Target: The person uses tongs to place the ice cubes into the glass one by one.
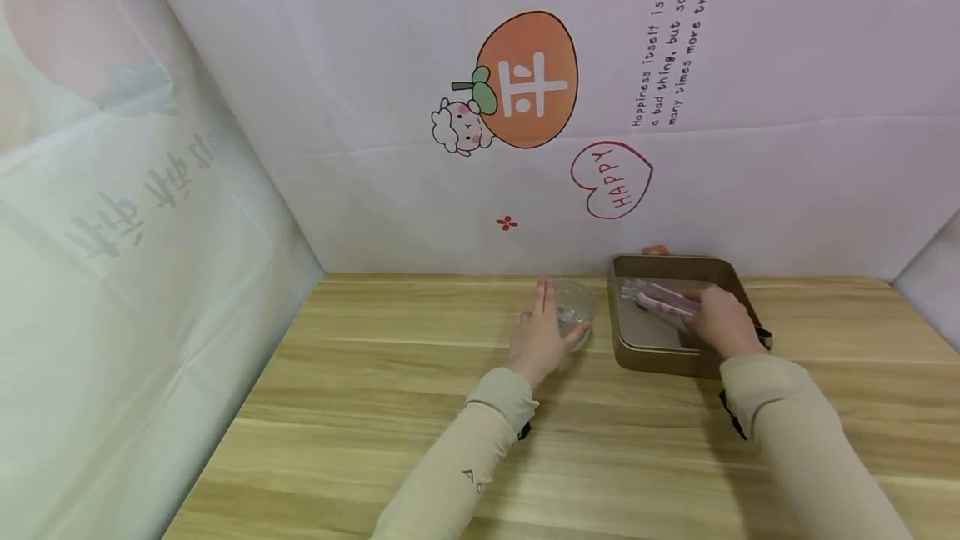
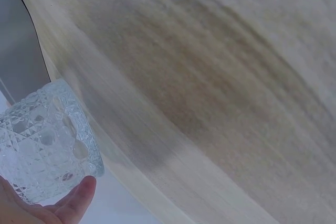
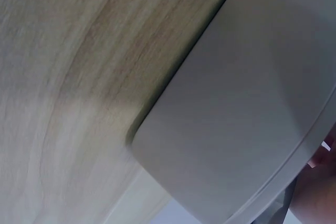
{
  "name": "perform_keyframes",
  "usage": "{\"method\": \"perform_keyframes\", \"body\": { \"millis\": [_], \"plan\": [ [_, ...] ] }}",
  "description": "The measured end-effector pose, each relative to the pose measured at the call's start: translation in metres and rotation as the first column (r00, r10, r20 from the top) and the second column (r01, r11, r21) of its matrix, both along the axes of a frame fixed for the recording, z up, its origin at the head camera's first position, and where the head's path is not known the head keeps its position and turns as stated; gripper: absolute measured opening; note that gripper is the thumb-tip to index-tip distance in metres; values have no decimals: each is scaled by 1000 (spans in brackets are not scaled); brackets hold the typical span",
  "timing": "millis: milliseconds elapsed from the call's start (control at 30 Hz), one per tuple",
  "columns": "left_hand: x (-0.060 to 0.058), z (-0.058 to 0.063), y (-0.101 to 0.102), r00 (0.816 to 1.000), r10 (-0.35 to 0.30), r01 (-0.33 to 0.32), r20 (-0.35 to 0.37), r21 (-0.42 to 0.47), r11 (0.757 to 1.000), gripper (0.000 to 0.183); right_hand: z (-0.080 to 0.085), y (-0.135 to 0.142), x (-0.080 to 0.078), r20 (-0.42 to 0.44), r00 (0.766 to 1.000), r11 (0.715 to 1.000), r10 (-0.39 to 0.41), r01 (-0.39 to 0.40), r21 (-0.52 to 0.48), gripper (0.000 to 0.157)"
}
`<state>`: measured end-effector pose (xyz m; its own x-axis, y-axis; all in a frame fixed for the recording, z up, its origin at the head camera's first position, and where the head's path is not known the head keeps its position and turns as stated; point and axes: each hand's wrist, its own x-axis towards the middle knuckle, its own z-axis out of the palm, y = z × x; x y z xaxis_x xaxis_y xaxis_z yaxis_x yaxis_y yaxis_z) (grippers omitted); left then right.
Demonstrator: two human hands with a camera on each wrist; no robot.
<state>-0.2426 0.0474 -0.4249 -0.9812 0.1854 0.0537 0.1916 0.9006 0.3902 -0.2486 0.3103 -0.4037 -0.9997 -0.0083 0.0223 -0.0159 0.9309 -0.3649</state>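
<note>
While the round, patterned clear-glass cup (image 1: 577, 308) is gripped by the left hand (image 1: 540, 342) just beside the brown rectangular metal box (image 1: 637, 358), the pink, clear-tipped plastic tongs (image 1: 662, 307), pinched by the right hand (image 1: 723, 323) inside that box, are best squeezed gently and held level.

The desk (image 1: 352, 407) is light wood with brown streaks. Behind it hangs a big white sheet (image 1: 360, 90). The sheet has a round orange fruit (image 1: 528, 32) with white marks on it, and a little white sheep (image 1: 450, 127) next to it. Nearby are 3 lines of black words (image 1: 660, 48), a red heart (image 1: 611, 180) that says HAPPY, and a tiny red flower (image 1: 507, 223). The pale left sheet (image 1: 60, 348) has a faded pink strawberry (image 1: 86, 32) and gray writing (image 1: 142, 194).
</note>
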Motion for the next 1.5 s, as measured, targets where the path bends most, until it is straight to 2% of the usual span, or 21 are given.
{"method": "perform_keyframes", "body": {
  "millis": [233,900,1233,1500],
  "plan": [
    [1,1,0,1000,6,-6,2,4,1000,90,1,-2,1,-11,1000,1000,14,-14,10,37],
    [1,3,2,1000,6,-6,0,9,1000,90,7,1,5,-35,999,1000,14,-13,28,37],
    [2,3,1,1000,6,-6,-6,18,1000,90,10,7,8,-3,1000,1000,11,-11,2,41],
    [3,4,1,1000,8,-7,-6,17,1000,90,21,10,11,-71,996,998,48,-50,-23,39]
  ]
}}
